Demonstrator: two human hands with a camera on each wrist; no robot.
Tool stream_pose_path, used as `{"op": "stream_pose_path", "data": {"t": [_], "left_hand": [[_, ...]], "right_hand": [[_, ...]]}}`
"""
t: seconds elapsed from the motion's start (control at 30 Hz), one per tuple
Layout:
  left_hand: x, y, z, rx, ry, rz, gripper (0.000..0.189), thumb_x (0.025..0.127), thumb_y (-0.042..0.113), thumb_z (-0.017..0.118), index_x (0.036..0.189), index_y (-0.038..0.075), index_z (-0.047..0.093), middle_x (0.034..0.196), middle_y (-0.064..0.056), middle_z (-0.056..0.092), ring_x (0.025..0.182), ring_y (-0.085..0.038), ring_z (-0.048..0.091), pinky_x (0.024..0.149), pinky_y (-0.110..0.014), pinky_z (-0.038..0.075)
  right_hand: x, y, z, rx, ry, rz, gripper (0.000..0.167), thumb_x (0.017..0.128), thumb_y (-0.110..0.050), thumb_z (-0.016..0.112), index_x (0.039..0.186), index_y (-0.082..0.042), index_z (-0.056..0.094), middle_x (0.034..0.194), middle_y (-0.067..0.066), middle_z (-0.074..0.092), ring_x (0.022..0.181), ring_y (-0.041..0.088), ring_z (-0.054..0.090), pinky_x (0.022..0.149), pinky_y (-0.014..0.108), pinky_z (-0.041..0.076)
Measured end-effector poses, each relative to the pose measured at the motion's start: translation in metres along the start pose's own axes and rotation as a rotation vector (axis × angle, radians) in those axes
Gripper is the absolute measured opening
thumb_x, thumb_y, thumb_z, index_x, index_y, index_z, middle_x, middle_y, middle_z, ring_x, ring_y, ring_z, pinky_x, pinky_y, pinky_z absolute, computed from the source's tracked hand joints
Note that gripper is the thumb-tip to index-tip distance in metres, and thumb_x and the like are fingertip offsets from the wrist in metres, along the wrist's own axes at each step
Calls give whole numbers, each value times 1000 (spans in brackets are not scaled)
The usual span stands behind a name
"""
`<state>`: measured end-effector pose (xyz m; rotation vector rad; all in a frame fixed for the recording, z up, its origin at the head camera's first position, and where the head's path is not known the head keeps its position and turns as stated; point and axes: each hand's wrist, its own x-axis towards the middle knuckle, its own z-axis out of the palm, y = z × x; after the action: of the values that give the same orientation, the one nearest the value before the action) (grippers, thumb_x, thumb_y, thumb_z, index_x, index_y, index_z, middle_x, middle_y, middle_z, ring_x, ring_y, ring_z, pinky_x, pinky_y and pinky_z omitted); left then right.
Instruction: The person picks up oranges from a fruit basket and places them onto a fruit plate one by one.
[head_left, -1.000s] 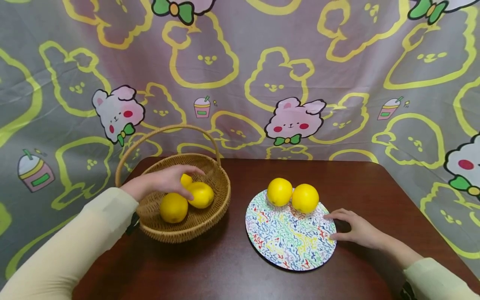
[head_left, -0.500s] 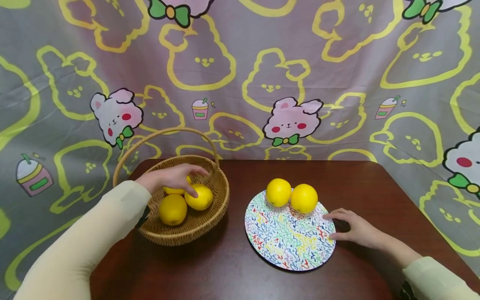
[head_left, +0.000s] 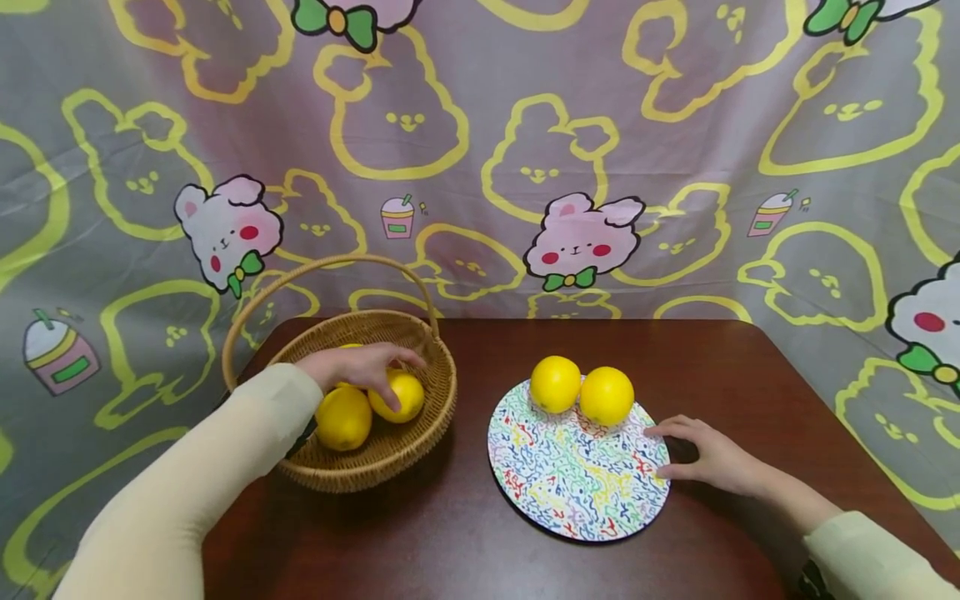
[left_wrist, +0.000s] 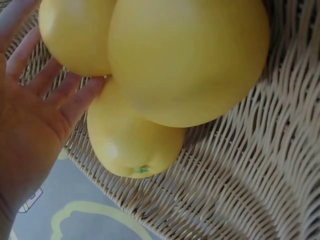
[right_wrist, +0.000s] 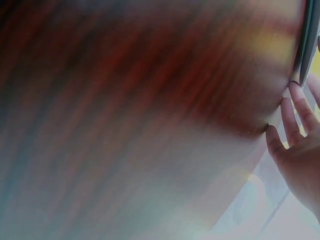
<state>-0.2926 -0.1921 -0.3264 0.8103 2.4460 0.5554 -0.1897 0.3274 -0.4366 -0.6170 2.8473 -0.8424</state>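
In the head view, my left hand (head_left: 369, 367) reaches into the wicker basket (head_left: 442, 408). Its thumb lies over the near side of a yellow fruit (head_left: 408, 394), round like an orange; the fingers extend past its top. The left wrist view has the fingers fairly straight beside the fruits, one of which (left_wrist: 137, 145) bears a green star-shaped stem mark. Another fruit (head_left: 343, 419) sits nearer me, and a third is partly hidden behind the hand. At the right rim of the patterned round plate (head_left: 570, 483), my right hand (head_left: 712, 457) rests with thumb and fingers spread.
Two more yellow fruits (head_left: 555, 384) stand side by side on the plate's far part. The basket's tall handle (head_left: 337, 260) arches above its far side. A cartoon-print cloth (head_left: 480, 150) hangs behind the dark brown table (head_left: 480, 550).
My left hand has moved slightly right and lower over the right-hand fruit in the basket, its thumb coming down across that fruit. My right hand and the plate have stayed in place.
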Motion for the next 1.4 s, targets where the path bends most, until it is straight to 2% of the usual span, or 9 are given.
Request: {"op": "stream_pose_path", "data": {"t": [0.23,0.53,0.7,0.9,1.03,1.27,1.4], "left_hand": [[-1,-4,4,-10,-42,-71,70,74,11,84,137,5,53,141,-18,45,123,-32,45,99,-43,39],[0,-4,7,45,-65,-13,64,81,24,80,136,5,54,139,-15,48,123,-31,45,98,-41,39],[1,-1,9,61,-105,-71,73,76,23,84,140,9,51,139,-16,46,119,-30,46,94,-42,40],[2,-1,10,91,-155,-131,82,72,20,87,143,17,47,142,-16,42,122,-32,42,95,-49,38],[3,-2,11,95,-169,-126,81,71,19,87,142,19,47,140,-14,42,120,-31,43,93,-51,38],[2,-1,12,69,-160,-124,78,70,18,87,138,19,49,133,-10,46,110,-27,47,87,-46,41],[1,1,12,50,-147,-97,78,70,17,87,137,17,49,129,-9,49,107,-26,49,87,-44,41]], "right_hand": [[-1,1,1,-3,-3,-5,56,77,-40,80,124,-15,65,118,8,57,106,32,50,90,59,44],[-1,2,2,-9,5,-10,56,77,-41,81,124,-15,65,118,8,58,106,32,51,89,59,45],[-1,1,2,-8,6,-14,56,77,-41,80,124,-15,65,117,8,58,106,32,51,89,58,45],[-1,2,1,-7,0,-7,56,77,-40,81,124,-16,65,118,7,58,106,32,51,90,59,44],[0,1,1,-6,-2,-4,56,77,-40,81,124,-16,65,118,7,58,107,32,51,90,59,44],[0,0,1,-2,-4,0,55,77,-40,81,124,-16,65,118,7,58,106,31,51,90,58,44],[0,0,1,-1,-3,4,55,77,-40,81,124,-16,65,118,7,57,106,32,51,90,58,44]]}}
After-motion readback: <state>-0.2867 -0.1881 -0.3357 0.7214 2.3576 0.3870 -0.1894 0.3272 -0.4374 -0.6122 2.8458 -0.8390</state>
